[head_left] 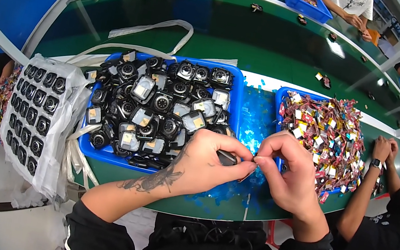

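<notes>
Over the front edge of the green bench, my left hand [206, 163] is closed round a dark, rounded watch case [227, 157], mostly hidden by the fingers. My right hand [290, 174] meets it fingertip to fingertip, thumb and forefinger pinched at the edge of the piece. Whatever lies in that pinch is too small to make out. Behind my left hand, a blue tray [239, 100] is heaped with black watch cases [162, 102], some showing round sensor backs. Beyond my right hand, a second blue tray [278, 102] holds a pile of small red circuit pieces [324, 136] with yellow and white tabs.
Blue film scraps [253, 118] litter the bench between the trays. A white sheet tray [59, 116] of watch cases stands at left, beside white strips [80, 149]. A green conveyor belt [217, 26] carries scattered small parts behind. Co-workers sit at left, right [378, 237] and far right.
</notes>
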`<state>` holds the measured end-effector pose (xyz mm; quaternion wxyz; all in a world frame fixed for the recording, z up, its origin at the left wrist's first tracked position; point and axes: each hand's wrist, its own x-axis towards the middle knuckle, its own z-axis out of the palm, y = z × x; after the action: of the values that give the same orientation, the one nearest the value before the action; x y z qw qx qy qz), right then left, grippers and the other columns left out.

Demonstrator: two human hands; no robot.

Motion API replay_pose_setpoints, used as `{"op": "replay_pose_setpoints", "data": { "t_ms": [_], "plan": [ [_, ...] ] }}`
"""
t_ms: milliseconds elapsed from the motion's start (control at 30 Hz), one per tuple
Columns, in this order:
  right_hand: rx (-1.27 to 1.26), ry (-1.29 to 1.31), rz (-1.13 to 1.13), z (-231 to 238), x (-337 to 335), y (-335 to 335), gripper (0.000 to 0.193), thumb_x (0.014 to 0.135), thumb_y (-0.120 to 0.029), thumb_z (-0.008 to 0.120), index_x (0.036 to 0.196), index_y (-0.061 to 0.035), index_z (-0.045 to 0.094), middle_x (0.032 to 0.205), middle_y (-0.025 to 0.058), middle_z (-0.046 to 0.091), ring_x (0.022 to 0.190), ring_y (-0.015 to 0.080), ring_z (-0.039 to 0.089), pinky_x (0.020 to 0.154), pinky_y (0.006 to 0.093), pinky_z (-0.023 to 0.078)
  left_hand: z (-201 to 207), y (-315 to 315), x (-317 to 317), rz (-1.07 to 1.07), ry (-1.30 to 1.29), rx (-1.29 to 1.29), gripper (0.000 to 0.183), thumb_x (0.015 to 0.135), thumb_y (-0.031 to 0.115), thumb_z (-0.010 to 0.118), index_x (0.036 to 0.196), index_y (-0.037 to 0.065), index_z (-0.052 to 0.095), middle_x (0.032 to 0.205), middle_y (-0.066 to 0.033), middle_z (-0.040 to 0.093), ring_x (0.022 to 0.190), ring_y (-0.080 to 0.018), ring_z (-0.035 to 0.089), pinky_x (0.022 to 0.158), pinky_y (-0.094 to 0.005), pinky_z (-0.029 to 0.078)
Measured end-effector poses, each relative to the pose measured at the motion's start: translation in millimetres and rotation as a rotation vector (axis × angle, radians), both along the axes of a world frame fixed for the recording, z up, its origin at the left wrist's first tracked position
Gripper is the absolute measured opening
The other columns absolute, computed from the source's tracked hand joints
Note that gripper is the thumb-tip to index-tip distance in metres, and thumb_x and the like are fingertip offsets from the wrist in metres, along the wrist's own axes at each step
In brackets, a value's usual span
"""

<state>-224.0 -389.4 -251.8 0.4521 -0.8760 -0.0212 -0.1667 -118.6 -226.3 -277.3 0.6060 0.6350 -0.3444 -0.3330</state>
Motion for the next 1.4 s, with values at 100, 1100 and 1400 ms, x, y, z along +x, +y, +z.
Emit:
{"op": "replay_pose_setpoints", "data": {
  "t_ms": [100,1100,1400],
  "plan": [
    [-0.13,-0.07,-0.045,2,3,6,0.015,0.078,0.007,0.065,0.087,0.0001,0.056,0.08,0.0105,0.057,0.072,0.0245,0.059,0.062,0.0341,0.048,-2,-1,0,0.016,0.024,-0.028,0.013,0.08,0.009,0.072,0.085,-0.003,0.07,0.076,-0.0072,0.07,0.064,-0.0085,0.064,0.058,-0.0224,0.05],
    [0.716,-0.153,0.108,-15,-14,-18,0.014,0.084,0.008,0.061,0.097,0.0045,0.062,0.102,0.0135,0.06,0.094,0.0175,0.061,0.08,0.0275,0.051,-4,-3,5,0.022,0.517,-0.091,0.026,0.097,0.014,0.051,0.12,0.004,0.044,0.103,-0.0072,0.056,0.065,-0.0085,0.048,0.061,-0.0204,0.041],
    [0.023,-0.153,-0.099,0,-15,6,0.021,0.079,0.006,0.069,0.098,-0.0009,0.07,0.085,0.0094,0.067,0.07,0.0155,0.063,0.061,0.0256,0.049,-2,-5,9,0.239,0.361,-0.257,0.023,0.092,0.001,0.058,0.113,-0.006,0.058,0.097,-0.0114,0.063,0.085,-0.0152,0.067,0.075,-0.0254,0.057]
  ]
}}
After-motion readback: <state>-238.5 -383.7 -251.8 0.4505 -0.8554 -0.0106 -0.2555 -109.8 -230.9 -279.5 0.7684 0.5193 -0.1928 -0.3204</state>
